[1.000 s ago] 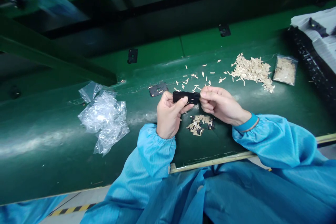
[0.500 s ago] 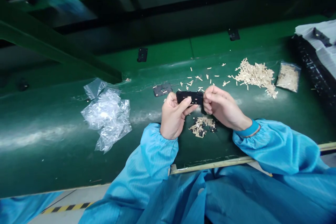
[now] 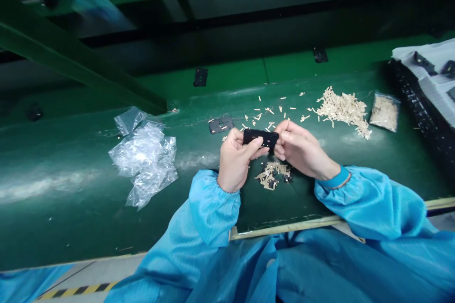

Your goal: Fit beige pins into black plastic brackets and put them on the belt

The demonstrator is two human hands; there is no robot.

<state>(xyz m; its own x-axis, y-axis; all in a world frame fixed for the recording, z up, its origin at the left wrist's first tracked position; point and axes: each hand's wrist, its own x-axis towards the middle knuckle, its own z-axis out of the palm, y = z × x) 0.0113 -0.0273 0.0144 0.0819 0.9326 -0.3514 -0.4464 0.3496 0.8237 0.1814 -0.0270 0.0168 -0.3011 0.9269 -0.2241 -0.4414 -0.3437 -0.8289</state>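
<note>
**Black plastic bracket (image 3: 260, 138) tipped clockwise between both hands**

In the head view, the bracket had tilted slightly clockwise, held just above the green desk (image 3: 71, 208). The left hand (image 3: 234, 163) closed its fingers on the left end, thumb on top; the right hand (image 3: 300, 145) pinched the right end, a steady two-ended grip. A pile of pale slivers (image 3: 343, 109) lay beyond, a smaller heap (image 3: 272, 174) just below the hands

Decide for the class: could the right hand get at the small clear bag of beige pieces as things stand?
Probably yes, once it lets go: the right hand grips the black plastic part, but only a low pile of loose beige pieces lies toward the bag.
</note>
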